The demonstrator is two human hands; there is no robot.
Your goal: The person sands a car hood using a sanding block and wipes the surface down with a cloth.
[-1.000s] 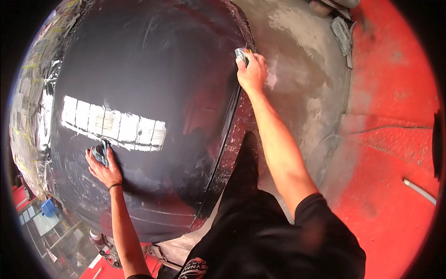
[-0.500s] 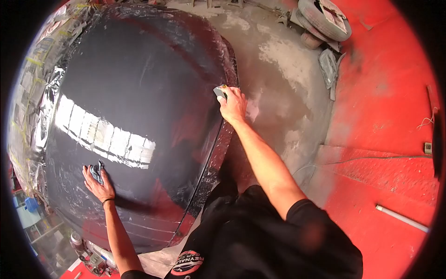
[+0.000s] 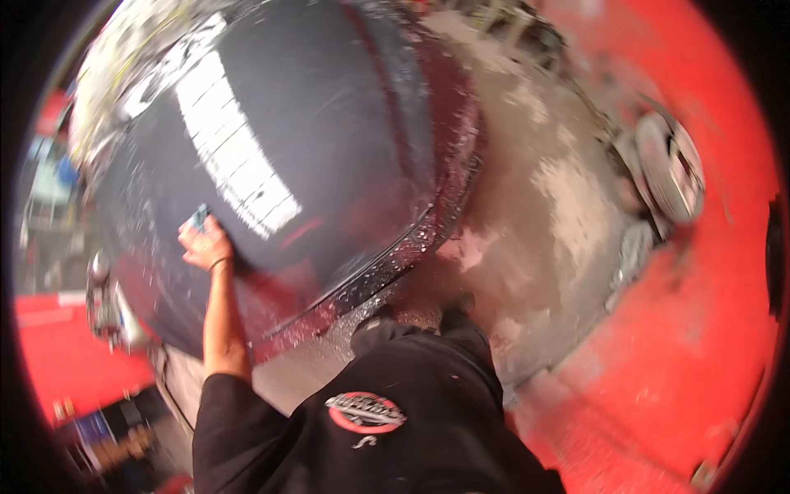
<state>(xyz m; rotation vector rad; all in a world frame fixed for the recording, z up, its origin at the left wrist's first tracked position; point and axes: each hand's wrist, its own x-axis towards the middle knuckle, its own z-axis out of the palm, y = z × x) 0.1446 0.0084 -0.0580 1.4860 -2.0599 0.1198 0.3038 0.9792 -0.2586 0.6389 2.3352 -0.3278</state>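
A car hood (image 3: 346,140), dark grey with red patches along its edges, fills the upper left of the head view. Its surface looks wet, with drops and streaks near the rim. My left hand (image 3: 207,244), a dark band at the wrist, rests on the near left part of the hood. A crumpled bluish-grey cloth (image 3: 199,216) is gripped under its fingers. My right hand is out of view, and so is the grey sanding block it held earlier.
Crumpled masking sheet (image 3: 123,74) covers the car beyond the hood's left side. A tyre (image 3: 671,169) leans by the red wall at right. The concrete floor (image 3: 527,247) has wet and pale patches. A metal spray-gun-like tool (image 3: 103,300) stands at lower left.
My view has swung round, so the hood appears turned. The right hand and its sanding block have left the hood's edge and the view. The left hand still presses the cloth on the hood.
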